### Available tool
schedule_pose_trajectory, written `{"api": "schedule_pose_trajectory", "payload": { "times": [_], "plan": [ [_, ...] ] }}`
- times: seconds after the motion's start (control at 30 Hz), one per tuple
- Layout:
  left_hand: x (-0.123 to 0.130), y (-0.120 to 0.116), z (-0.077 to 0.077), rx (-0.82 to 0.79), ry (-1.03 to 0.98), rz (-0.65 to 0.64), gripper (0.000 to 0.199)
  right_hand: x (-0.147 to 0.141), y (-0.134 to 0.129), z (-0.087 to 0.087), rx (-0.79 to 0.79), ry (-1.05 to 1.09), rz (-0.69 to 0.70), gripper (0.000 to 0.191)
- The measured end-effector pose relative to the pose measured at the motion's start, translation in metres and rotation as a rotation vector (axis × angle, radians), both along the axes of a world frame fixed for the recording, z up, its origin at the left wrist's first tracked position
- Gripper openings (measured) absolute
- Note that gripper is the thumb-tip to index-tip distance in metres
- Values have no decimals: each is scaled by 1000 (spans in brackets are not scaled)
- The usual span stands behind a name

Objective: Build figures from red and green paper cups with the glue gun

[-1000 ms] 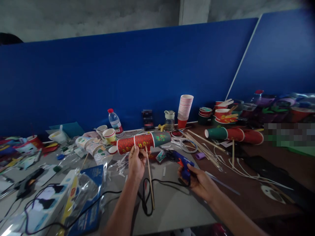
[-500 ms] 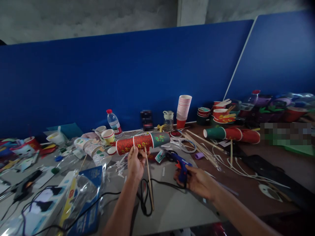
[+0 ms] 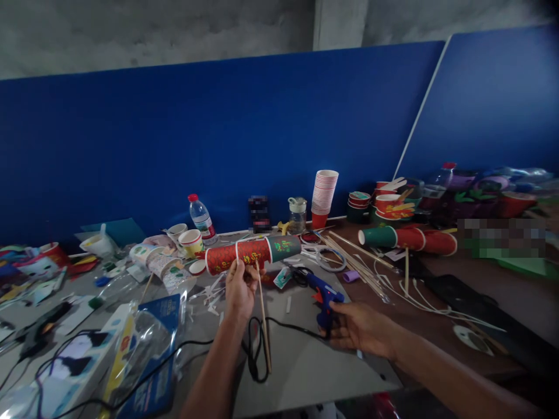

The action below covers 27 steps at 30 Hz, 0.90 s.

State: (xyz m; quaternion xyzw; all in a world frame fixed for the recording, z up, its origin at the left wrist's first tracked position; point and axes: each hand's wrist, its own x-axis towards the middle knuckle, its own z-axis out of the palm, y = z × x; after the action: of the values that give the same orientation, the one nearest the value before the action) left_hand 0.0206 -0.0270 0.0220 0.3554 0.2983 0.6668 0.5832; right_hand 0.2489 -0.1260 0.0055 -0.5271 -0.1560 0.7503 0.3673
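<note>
My left hand (image 3: pixel 239 291) pinches a row of joined paper cups (image 3: pixel 220 258), two red with gold print and one green at the right end, held sideways above the table. A thin wooden stick (image 3: pixel 264 320) slants down from beneath the cups. My right hand (image 3: pixel 360 329) is at the handle of a blue hot glue gun (image 3: pixel 324 299) with a red-orange trigger. Its fingers are loosened and no longer wrap the handle, while the thumb still lies by the gun. A black cord (image 3: pixel 257 372) loops from the gun across the table.
Another cup row (image 3: pixel 410 240) on a stick lies at right, near wooden sticks (image 3: pixel 358 267) and white cables. Behind stand a cup stack (image 3: pixel 324 195), a glass jar (image 3: pixel 297 215) and a water bottle (image 3: pixel 201 220). A power strip (image 3: pixel 87 372) and a second glue gun (image 3: pixel 39 331) lie left.
My right hand has slid a little to the right, its fingers coming away from around the glue gun's handle. The left hand and its cups have stayed nearly still.
</note>
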Motion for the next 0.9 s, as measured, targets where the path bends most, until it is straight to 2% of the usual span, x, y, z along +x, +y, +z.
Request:
{"api": "schedule_pose_trajectory", "payload": {
  "times": [0.17,0.27,0.37,0.43,0.57,0.73,0.9],
  "plan": [
    [-1,0,-1,-1,5,0,37,-2,1,-5,88,-263,63,17],
    [0,0,-1,16,1,-6,35,5,0,-10,185,-517,197,25],
    [0,-1,0,23,-7,-17,35,9,-2,-10,468,-697,279,24],
    [1,-2,1,29,-5,-30,34,2,-4,-4,678,-750,227,19],
    [4,-5,3,39,9,-33,34,-36,1,10,890,-727,107,22],
    [6,-7,3,78,23,-15,37,-92,26,14,914,-552,32,27],
    [4,-7,4,107,25,-26,35,-121,43,6,931,-519,78,24]
  ]
}}
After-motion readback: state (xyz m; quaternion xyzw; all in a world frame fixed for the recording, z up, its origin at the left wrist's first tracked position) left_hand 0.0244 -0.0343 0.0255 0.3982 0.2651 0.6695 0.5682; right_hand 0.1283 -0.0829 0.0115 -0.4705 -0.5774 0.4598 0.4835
